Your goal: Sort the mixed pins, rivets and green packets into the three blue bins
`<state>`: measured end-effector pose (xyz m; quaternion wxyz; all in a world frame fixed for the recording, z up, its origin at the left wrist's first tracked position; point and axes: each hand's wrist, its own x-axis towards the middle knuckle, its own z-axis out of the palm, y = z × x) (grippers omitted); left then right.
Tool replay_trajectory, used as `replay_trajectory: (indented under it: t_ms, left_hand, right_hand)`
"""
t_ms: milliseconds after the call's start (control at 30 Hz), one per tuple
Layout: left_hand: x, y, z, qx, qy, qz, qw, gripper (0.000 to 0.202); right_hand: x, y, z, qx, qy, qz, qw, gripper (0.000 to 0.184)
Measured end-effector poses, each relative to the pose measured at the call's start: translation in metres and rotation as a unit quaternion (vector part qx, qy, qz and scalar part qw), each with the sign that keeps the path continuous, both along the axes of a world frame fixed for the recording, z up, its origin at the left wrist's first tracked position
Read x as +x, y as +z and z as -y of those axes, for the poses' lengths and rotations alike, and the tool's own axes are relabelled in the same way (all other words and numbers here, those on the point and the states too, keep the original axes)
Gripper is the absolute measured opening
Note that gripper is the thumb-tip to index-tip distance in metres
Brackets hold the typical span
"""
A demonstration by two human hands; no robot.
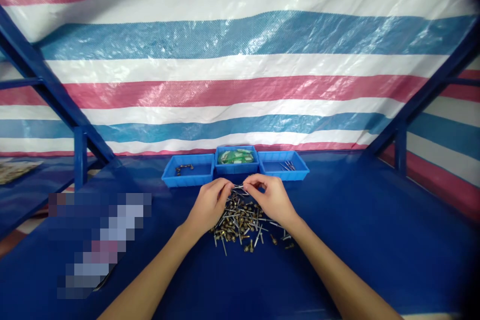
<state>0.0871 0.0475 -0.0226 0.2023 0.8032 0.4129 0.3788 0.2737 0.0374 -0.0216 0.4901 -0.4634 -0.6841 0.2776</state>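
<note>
A heap of small metal parts (pixel 242 222), silver pins mixed with brass-coloured pieces, lies on the blue table (pixel 375 240) in front of me. My left hand (pixel 208 206) and my right hand (pixel 272 197) meet just above the far edge of the heap. Both have their fingers pinched together round several thin silver pins (pixel 239 188) held between them. Behind the hands stand three blue trays: the left tray (pixel 169 178) holds a few dark brass pieces, the middle tray (pixel 236 167) holds green and white packets, the right tray (pixel 296 175) holds a few silver pins.
A striped pink, white and blue tarpaulin (pixel 240 75) hangs behind the table. Blue steel frame beams (pixel 48 90) slant down at left and right (pixel 423 97). A blurred-out patch covers something on the table at the left.
</note>
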Motion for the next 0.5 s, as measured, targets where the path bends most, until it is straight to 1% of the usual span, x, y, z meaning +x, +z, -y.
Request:
replay_trajectory:
  t_ms: [67, 167, 300, 500]
  left_hand:
    - [-0.001, -0.001, -0.001, -0.011, 0.009, 0.016, 1.000, 0.024]
    - [-0.003, -0.002, -0.003, -0.040, 0.015, 0.068, 0.997, 0.018]
    - [-0.004, -0.002, -0.005, -0.060, 0.022, 0.130, 0.989, 0.010]
    - [-0.002, 0.001, -0.003, -0.062, 0.010, 0.145, 0.987, 0.008]
  right_hand:
    - [-0.001, -0.002, 0.000, -0.003, -0.004, -0.021, 1.000, 0.012]
    - [-0.002, -0.005, -0.002, -0.012, -0.006, -0.051, 0.999, 0.011]
    - [-0.001, -0.008, -0.004, -0.032, 0.008, -0.097, 0.995, 0.010]
    - [-0.002, -0.011, -0.006, -0.056, 0.035, -0.147, 0.987, 0.010]
